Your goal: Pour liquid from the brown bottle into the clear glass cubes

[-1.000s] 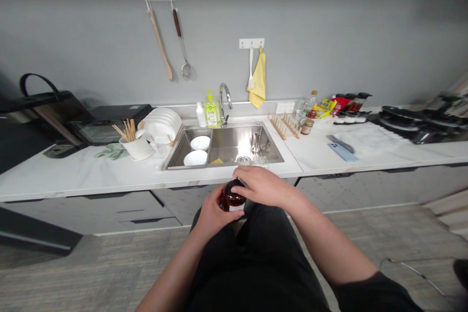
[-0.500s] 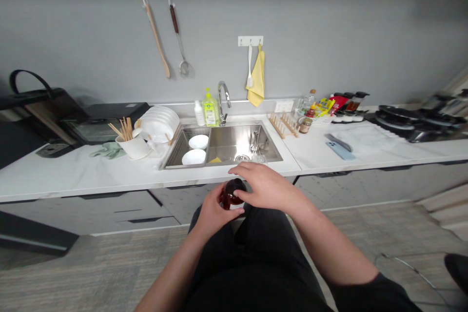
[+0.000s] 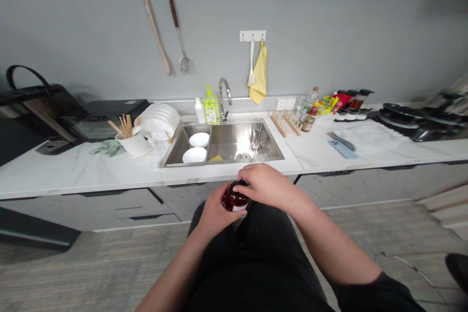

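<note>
A dark reddish-brown bottle (image 3: 234, 200) with a pale label is held over my lap, just in front of the counter edge. My left hand (image 3: 215, 212) is wrapped round its body, the thumb across the front by the label. On top, my right hand (image 3: 266, 185) has its fingers and thumb closed about the bottle's dark cap (image 3: 238, 184). The right fingers hide part of the cap. The bottle's underside is out of sight.
Behind the hands lies a steel sink (image 3: 276, 151) with white bowls (image 3: 199, 139) in its drainer. A chopstick holder (image 3: 133, 146) and stacked plates (image 3: 160, 118) stand left. Right are a wooden rack (image 3: 285, 123), a small jar (image 3: 307, 123) and a phone (image 3: 342, 149).
My right hand's fingers, spread over the bottle before, have closed round its cap. The bottle and both hands sit slightly farther right in view; the camera has tilted a little.
</note>
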A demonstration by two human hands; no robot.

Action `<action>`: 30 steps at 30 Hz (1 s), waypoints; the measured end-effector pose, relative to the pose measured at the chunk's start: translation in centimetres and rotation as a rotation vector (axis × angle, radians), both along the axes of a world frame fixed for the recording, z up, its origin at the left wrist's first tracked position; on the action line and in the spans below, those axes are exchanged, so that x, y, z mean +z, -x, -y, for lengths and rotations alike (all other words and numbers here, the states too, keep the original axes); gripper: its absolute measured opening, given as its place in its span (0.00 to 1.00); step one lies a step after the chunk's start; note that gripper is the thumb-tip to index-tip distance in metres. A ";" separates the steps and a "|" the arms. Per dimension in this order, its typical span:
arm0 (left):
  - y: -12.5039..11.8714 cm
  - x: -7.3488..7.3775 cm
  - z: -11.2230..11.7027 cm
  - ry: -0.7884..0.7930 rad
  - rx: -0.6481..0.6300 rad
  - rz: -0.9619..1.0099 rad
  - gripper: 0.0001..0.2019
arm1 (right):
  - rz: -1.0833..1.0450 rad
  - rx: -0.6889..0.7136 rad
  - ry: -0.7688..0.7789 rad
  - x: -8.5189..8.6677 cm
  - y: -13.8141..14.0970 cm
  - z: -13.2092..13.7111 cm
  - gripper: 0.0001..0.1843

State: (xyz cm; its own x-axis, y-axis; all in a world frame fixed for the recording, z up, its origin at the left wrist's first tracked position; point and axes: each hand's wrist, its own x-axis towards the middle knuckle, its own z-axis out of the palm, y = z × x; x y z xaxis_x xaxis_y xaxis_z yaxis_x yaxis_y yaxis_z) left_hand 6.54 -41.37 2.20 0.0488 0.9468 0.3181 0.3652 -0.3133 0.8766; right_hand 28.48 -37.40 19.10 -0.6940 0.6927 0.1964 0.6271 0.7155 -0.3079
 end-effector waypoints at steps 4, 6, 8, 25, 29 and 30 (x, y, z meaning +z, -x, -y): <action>0.2 -0.6 0.2 0.012 -0.071 0.020 0.42 | -0.046 0.194 0.042 -0.3 -0.8 -0.6 0.05; 0.2 -0.8 0.3 0.019 -0.070 0.030 0.42 | -0.081 0.264 0.062 -0.3 -1.3 -0.9 0.11; 0.2 -0.7 0.4 0.035 -0.066 0.045 0.42 | -0.109 0.303 0.078 -0.4 -1.7 -1.1 0.16; 1.1 -0.9 0.5 0.116 -0.032 0.192 0.46 | -0.917 -0.157 0.219 -10.4 -8.4 -6.8 0.18; 1.7 -0.9 0.0 0.133 0.014 0.169 0.45 | -1.053 -0.589 0.233 -16.0 -13.9 -10.2 0.26; 1.8 -0.9 -0.2 0.134 0.025 0.162 0.45 | -1.040 -0.706 0.215 -17.0 -15.5 -11.1 0.27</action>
State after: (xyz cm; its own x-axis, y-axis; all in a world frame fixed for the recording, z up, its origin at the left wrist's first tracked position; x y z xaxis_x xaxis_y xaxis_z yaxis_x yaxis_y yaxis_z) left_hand 4.71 -41.20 1.30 -0.0165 0.9814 0.1912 0.2221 -0.1829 0.9577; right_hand 44.02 -26.33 2.09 0.2495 0.9322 0.2621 0.2436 0.2016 -0.9487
